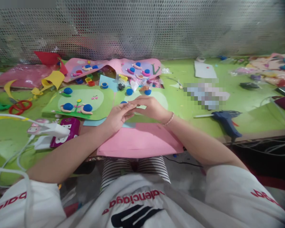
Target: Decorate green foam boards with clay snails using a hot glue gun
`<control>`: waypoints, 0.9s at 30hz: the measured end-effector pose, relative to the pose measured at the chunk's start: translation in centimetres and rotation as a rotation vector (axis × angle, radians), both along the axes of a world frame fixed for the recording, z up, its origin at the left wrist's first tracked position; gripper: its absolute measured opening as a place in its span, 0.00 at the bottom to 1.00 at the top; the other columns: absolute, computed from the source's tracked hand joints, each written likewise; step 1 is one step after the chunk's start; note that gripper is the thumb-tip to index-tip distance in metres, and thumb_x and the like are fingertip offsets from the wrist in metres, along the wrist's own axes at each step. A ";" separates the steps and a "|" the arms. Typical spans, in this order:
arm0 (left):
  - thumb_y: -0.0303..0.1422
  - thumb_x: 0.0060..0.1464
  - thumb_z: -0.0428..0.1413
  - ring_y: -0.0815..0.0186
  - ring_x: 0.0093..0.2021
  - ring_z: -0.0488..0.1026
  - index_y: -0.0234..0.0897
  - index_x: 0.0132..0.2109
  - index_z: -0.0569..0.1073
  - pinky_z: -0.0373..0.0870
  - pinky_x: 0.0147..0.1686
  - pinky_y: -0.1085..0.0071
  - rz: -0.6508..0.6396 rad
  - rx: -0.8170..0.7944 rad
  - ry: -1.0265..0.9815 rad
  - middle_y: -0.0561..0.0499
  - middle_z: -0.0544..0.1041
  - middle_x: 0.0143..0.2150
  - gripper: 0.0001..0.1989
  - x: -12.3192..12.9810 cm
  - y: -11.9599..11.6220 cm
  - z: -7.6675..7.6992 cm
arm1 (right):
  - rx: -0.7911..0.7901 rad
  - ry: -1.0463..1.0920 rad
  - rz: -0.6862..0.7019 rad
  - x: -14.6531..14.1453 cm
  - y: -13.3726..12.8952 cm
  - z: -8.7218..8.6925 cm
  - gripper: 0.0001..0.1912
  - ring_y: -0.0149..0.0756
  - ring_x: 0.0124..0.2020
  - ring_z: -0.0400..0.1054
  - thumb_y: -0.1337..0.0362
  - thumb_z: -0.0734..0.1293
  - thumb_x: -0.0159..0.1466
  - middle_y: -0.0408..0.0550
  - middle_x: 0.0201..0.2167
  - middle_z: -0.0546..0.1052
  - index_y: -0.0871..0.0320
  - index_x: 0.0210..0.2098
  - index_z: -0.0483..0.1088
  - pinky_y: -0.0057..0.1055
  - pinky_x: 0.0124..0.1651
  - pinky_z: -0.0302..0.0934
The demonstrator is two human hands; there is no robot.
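My left hand (118,116) and my right hand (152,108) meet over the right half of a green sheet (104,111). Their fingertips are pinched together, and whatever is between them is too small or hidden to make out. Just behind the fingers sits a blue clay ball (123,102), partly covered. Two more balls, one blue (129,91) and one beside it (147,92), lie a little farther back. On the sheet's left half are clay snails with blue shells (87,108) and a small pink bow (94,97). A pink sheet (142,141) lies beneath my wrists.
A blue glue gun (225,122) lies to the right. At left are red-handled scissors (20,107), a purple power strip (66,131) and white cables. A decorated pink sheet (114,65) stands behind, near a perforated metal panel (142,28). A white card (205,69) lies farther right.
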State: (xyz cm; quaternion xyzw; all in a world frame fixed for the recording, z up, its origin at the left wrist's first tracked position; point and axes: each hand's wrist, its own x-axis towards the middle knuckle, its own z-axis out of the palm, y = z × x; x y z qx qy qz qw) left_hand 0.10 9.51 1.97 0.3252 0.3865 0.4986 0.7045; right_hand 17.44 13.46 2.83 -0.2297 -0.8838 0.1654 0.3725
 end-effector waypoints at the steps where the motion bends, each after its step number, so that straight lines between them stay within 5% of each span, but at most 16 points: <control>1: 0.31 0.44 0.66 0.72 0.33 0.76 0.33 0.33 0.78 0.72 0.36 0.77 0.001 -0.002 0.006 0.49 0.80 0.35 0.08 0.0 0.0 0.0 | 0.014 -0.017 -0.010 0.1 0.0 0.1 0.10 0.32 0.36 0.72 0.65 0.66 0.63 0.47 0.36 0.78 0.53 0.43 0.75 0.31 0.41 0.68; 8: 0.31 0.39 0.69 0.74 0.27 0.75 0.33 0.30 0.77 0.71 0.32 0.79 0.034 -0.010 0.017 0.51 0.79 0.28 0.11 -0.1 0.0 0.1 | -0.023 0.125 -0.119 1.0 0.6 1.1 0.08 0.30 0.28 0.70 0.60 0.69 0.62 0.46 0.27 0.78 0.57 0.31 0.77 0.28 0.33 0.65; 13: 0.30 0.42 0.67 0.73 0.27 0.75 0.33 0.31 0.76 0.71 0.32 0.78 0.030 -0.023 0.006 0.50 0.79 0.29 0.09 -0.2 -0.1 0.1 | -0.206 0.320 -0.106 1.6 1.0 1.5 0.14 0.32 0.33 0.73 0.54 0.70 0.59 0.49 0.32 0.78 0.59 0.36 0.77 0.30 0.36 0.69; 18: 0.29 0.47 0.63 0.70 0.30 0.76 0.32 0.32 0.77 0.72 0.35 0.76 -0.017 -0.004 -0.008 0.49 0.79 0.29 0.04 -0.1 -0.2 -0.1 | -0.255 0.136 0.051 0.8 0.2 1.0 0.20 0.37 0.45 0.73 0.55 0.71 0.58 0.50 0.45 0.78 0.56 0.48 0.74 0.35 0.47 0.70; 27: 0.29 0.55 0.58 0.70 0.32 0.75 0.31 0.34 0.77 0.72 0.38 0.72 -0.058 0.032 0.048 0.47 0.78 0.31 0.06 0.3 -0.3 0.0 | -0.135 -0.033 0.141 -0.1 0.1 -0.3 0.21 0.34 0.40 0.71 0.61 0.69 0.61 0.52 0.42 0.77 0.59 0.52 0.70 0.32 0.43 0.68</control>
